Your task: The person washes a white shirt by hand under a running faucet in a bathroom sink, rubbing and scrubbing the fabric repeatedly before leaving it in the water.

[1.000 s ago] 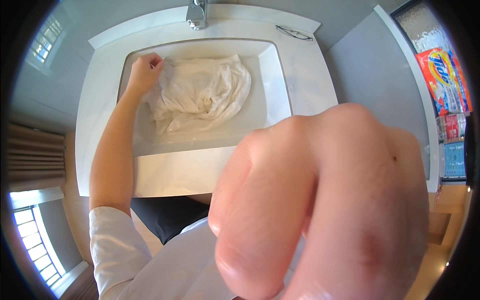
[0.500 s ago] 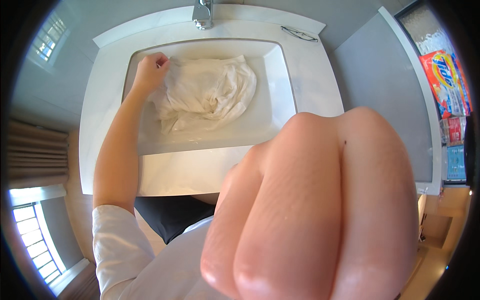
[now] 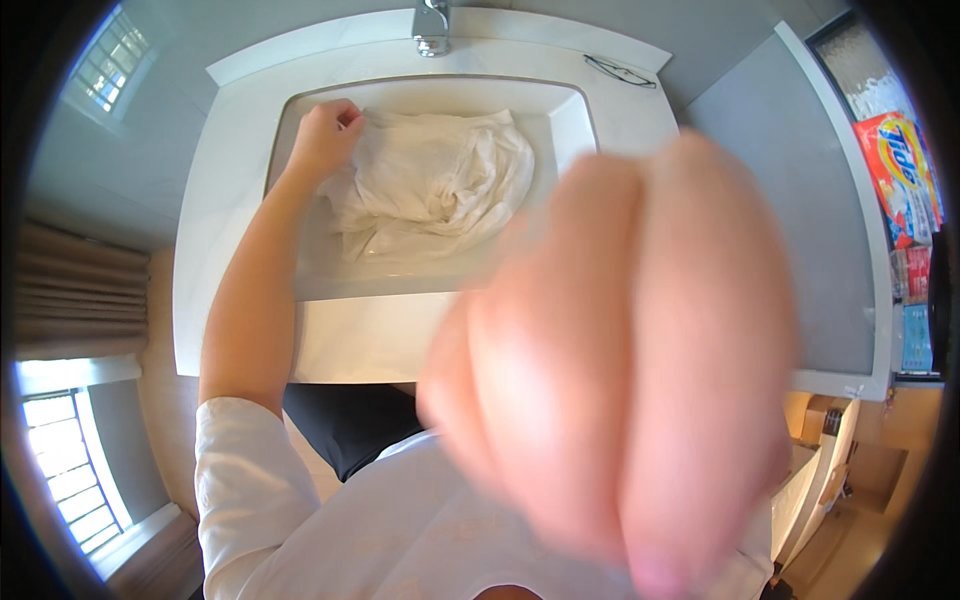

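A white, crumpled wet cloth [image 3: 440, 185] lies in the water of a rectangular white sink [image 3: 573, 125]; I cannot tell which garment it is. At its far left corner is my left hand [image 3: 330, 140], fingers curled and pinched against the fabric's edge. My right hand [image 3: 610, 350] fills the right middle of the picture, very close and blurred. Its fingers are folded inward. Whatever they hold, if anything, is hidden. This hand also covers the sink's near right corner.
Behind the sink stands a chrome faucet [image 3: 431, 30]. Thin-framed glasses [image 3: 620, 71] lie on the white counter [image 3: 370, 335] at the back right. A grey panel [image 3: 790, 190] rises on the right, with an orange detergent bag [image 3: 897, 175] beyond it.
My right hand has shifted slightly left and up, and is more blurred. The whole view has moved a little, so the sink appears further right. The left hand stays at the cloth's corner.
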`<state>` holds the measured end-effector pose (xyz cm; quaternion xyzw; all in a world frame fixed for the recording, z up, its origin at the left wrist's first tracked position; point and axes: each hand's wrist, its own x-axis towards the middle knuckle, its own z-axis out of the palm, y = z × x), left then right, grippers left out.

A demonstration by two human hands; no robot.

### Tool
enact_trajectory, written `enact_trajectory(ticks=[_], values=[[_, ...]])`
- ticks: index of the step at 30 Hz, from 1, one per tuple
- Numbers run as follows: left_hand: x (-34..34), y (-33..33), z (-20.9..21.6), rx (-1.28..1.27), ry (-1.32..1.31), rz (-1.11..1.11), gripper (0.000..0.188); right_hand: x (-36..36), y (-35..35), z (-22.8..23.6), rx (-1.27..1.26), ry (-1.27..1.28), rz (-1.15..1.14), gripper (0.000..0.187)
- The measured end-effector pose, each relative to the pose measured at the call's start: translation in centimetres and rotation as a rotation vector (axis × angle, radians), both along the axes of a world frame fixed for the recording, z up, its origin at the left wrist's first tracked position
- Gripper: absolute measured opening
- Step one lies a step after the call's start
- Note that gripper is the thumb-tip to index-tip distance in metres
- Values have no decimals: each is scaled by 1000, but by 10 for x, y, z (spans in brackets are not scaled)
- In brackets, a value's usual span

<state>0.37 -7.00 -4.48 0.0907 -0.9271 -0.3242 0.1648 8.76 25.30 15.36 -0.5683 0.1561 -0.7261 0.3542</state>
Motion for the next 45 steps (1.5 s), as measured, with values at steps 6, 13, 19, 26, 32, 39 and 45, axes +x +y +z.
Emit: enact_trajectory(ticks=[6, 13, 19, 26, 32, 39, 45], values=[[-17, 16, -5, 65, 22, -74, 18, -100, -25, -41, 597, 178, -640, 11], [-9, 23, -6, -52, -168, -183, 33, -182, -27, -157, 1337, 1125, -1238, 27], [-7, 38, -3, -159, -245, -365, 53, -191, -16, -205, 1306, 1231, -945, 46], [3, 59, -2, -341, -462, -486, 97, -177, -29, -208, 1436, 1200, -887, 95], [4, 61, -10, -436, -497, -481, 107, -159, -43, -203, 1696, 1289, -778, 118], [0, 63, -18, -536, -526, -469, 106, -161, -42, -210, 1704, 1287, -769, 119], [-2, 64, -24, -581, -537, -454, 105, -160, -44, -211, 1717, 1287, -767, 118]])
